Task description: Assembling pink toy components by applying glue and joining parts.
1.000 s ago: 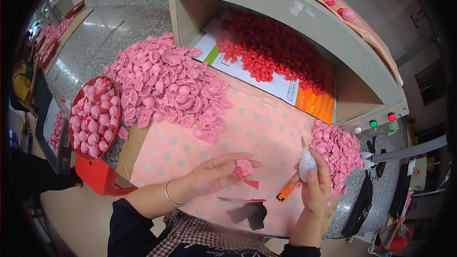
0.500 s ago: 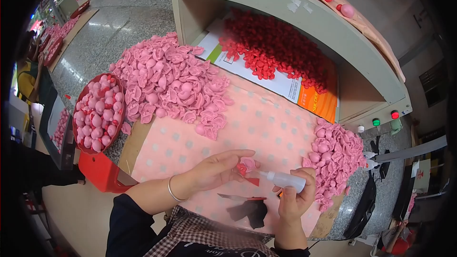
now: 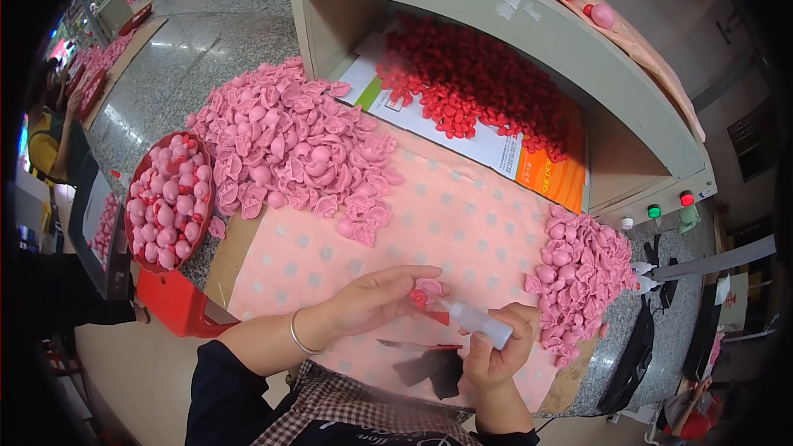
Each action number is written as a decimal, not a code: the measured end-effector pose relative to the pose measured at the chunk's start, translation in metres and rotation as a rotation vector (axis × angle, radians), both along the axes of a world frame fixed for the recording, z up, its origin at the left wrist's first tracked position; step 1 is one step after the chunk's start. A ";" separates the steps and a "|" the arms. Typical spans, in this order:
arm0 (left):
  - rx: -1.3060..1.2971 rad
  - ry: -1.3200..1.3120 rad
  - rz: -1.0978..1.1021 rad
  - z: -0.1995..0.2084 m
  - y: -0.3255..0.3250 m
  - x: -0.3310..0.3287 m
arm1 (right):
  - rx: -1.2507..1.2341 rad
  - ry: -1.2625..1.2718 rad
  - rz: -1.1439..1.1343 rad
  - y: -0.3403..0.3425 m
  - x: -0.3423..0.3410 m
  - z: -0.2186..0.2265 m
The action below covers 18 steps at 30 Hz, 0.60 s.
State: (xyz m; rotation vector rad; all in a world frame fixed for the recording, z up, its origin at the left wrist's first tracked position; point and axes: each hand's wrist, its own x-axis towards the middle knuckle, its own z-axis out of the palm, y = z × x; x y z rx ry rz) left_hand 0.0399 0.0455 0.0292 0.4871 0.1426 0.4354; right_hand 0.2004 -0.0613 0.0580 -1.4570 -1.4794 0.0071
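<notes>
Gluing step: my left hand (image 3: 376, 301) pinches 1 pink piece (image 3: 428, 290) over the pink cloth (image 3: 462, 215); right hand (image 3: 494, 353) grips the glue bottle (image 3: 475, 322), nozzle at it. Next, prob a gentle squeeze w/ steady aim.

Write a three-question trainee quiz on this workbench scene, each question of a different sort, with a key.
1. True or false: the right hand holds a small squeeze bottle with its tip at the pink piece in the left hand.
2. Where is the red bowl of pink balls? A) inside the cabinet B) at the person's left, at the table edge C) on the right pile
3. Fill in: the pieces inside the cabinet are ____ in colour.

Key: 1 true; 2 B; 3 red.
</notes>
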 end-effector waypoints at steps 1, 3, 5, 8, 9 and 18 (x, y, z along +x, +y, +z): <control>0.002 0.009 0.002 0.000 0.000 0.000 | 0.000 0.000 0.000 0.001 -0.001 0.001; -0.003 0.006 0.005 -0.002 0.000 -0.001 | 0.007 -0.024 -0.003 0.004 -0.002 0.004; -0.008 0.003 0.006 -0.002 0.000 -0.001 | 0.003 0.008 0.000 0.004 -0.005 0.004; -0.015 0.002 0.009 -0.001 -0.001 -0.002 | -0.007 0.023 0.005 0.003 -0.006 0.006; -0.011 0.013 0.008 0.000 -0.001 -0.003 | -0.015 0.007 0.007 0.002 -0.006 0.007; -0.001 0.029 0.004 0.003 -0.003 0.001 | 0.010 -0.055 -0.009 0.002 -0.004 0.013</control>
